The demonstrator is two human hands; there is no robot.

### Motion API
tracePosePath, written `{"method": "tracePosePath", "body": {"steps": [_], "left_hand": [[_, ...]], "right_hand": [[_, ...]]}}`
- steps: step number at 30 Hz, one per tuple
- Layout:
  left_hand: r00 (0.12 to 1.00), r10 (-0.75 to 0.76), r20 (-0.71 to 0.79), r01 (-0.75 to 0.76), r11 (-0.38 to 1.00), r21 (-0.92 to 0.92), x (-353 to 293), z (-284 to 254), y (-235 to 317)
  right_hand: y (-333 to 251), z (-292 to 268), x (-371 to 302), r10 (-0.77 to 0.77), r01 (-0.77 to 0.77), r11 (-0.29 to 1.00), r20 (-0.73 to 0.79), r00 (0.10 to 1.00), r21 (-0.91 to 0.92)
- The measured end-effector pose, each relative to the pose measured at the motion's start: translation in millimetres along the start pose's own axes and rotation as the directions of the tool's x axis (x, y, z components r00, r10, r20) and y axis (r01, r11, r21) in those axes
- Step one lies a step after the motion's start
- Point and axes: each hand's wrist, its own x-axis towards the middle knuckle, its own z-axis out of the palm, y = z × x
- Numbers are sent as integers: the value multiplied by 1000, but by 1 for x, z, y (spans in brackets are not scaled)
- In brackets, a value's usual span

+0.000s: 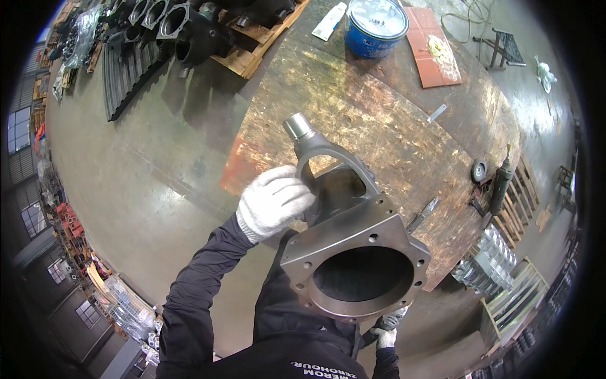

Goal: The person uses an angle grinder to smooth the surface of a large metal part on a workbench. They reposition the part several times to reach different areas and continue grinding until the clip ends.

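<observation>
White lettering, upside down from this view, runs across the front of the dark jacket (284,357). On the worktop (284,82), the blue tin (372,47) carries pale print around its side, and the white tube (329,22) beside it is also printed, too small to make out.

The metal casting (360,221) sits directly in front of the person, at the near left edge of the worktop; what bears its weight is hidden. The left hand (276,202), in a white knit glove, is against the casting's left side, fingers bent around the arm of its fork and gripping it. The right hand (386,330), also gloved, is low behind the casting's near right side and mostly covered by it; whether it is closed on something cannot be told.

The casting is dark grey and smooth, tilted so that a broad flange with a large round bore faces up toward the person. Bolt holes ring the bore. Beyond it, two curved arms frame an opening and meet in a bright, machined cylindrical stub pointing away.
</observation>
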Motion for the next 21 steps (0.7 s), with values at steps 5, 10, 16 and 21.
{"method": "tracePosePath", "body": {"steps": [5, 10, 16, 21], "left_hand": [[993, -116, -28, 116, 993, -6, 4, -2, -5], [992, -34, 118, 26, 997, 68, 18, -7, -8], [982, -185, -39, 187, 979, 75, -5, -2, 1], [598, -739, -310, 724, 664, -186, -75, 17, 89]], "right_hand": [[-32, 12, 2, 6, -7, 997, 5, 1000, 75], [-61, 12, 8, 18, -20, 998, 49, 999, 56], [-79, 1, 12, -200, 201, 979, 53, 978, -16], [-105, -14, 8, -410, 410, 903, 28, 912, -131]]}}
